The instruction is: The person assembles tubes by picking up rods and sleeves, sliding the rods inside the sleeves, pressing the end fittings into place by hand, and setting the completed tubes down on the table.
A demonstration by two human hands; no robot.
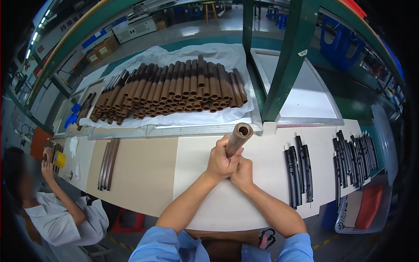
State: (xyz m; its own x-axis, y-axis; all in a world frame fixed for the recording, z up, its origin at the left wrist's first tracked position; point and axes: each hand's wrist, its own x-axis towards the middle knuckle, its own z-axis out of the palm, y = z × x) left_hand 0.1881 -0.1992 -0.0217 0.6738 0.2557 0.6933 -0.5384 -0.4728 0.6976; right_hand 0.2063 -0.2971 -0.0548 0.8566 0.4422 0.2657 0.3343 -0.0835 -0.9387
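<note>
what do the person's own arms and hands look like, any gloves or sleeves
The left sleeve and right sleeve are plain light blue cloth, ending near the elbows. Below them the left forearm and right forearm are bare, with no watch or bracelet showing. The left hand and right hand wear no gloves.

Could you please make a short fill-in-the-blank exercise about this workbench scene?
1. The tube held in the left hand and right hand is coloured ____.
2. The large pile of tubes rests on sheeting coloured ____.
3. Black rods lie to the ____ of the held tube.
4. The left hand's sleeve is ____.

Missing words: brown; white; right; blue.
</note>
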